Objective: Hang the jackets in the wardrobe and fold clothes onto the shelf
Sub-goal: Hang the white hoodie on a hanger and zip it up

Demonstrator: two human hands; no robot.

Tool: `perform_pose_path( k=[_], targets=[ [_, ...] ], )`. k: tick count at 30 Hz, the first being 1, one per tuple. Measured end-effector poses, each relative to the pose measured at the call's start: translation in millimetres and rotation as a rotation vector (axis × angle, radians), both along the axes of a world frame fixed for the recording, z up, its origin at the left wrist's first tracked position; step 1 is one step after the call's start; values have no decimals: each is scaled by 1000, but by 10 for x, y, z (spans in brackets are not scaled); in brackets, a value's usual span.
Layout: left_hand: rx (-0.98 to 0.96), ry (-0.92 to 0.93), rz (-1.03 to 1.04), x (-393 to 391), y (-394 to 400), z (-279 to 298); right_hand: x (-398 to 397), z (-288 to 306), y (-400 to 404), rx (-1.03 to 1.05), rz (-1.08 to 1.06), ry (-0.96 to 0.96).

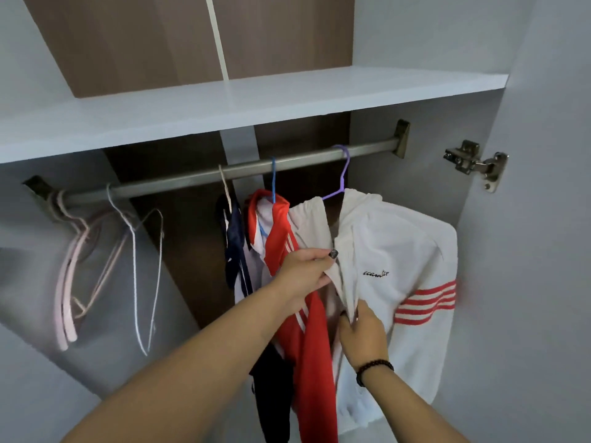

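Hanging at the right end of the rail (208, 177) beside a red jacket (303, 330) and a dark one (233, 251), the white jacket (399, 282) had its front edges pinched by the left hand (303, 273) and right hand (361, 327), while the shelf (224, 103) showed no folded clothes.

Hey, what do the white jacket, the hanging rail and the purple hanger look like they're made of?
White jacket: looks like soft, fuzzy fabric, perhaps fleece or terry, judging by its matte, nubby surface. Hanging rail: apparently metal, grey with a dull sheen and metal end brackets. Purple hanger: thin and smoothly bent, probably plastic or plastic-coated wire; the picture can't settle which.
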State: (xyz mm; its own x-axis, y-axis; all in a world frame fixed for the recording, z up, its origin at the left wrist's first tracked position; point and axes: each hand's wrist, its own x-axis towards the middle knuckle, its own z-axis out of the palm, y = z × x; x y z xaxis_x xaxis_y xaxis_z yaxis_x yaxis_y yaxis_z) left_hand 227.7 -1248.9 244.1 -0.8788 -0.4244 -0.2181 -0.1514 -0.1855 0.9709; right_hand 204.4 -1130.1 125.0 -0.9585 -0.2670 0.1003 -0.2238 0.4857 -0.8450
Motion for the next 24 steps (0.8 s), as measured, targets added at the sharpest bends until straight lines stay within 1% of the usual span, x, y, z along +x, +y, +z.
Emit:
perform_pose_path(
  k=[2, 4, 7, 9, 15, 18, 20, 22, 24],
  targets=[
    [-21, 2, -44, 86, -44, 9, 50, 58, 86, -61, -1, 7],
    [15, 9, -86, 165, -38, -21, 78, 153, 187, -96, -14, 19],
    [129, 6, -117, 301, 56, -211, 48, 309, 339, -79, -11, 49],
    [135, -11, -144, 422, 174, -409, 32, 429, 405, -46, 34, 60],
    [-83, -135, -202, 721, 619, -1112, -19, 744, 410, 53, 159, 58],
    [-256, -243, -216, 810, 843, -1312, -32, 847, 388, -9, 168, -62],
    [-374, -274, -166, 847, 1037, -1406, -20, 905, 376, -67, 144, -164],
    [-451, -263, -28, 831, 1188, -1429, -3, 959, 368, -136, 134, -271],
    [-444, -256, 49, 817, 1237, -1373, -17, 985, 386, -196, 158, -351]
  ],
)
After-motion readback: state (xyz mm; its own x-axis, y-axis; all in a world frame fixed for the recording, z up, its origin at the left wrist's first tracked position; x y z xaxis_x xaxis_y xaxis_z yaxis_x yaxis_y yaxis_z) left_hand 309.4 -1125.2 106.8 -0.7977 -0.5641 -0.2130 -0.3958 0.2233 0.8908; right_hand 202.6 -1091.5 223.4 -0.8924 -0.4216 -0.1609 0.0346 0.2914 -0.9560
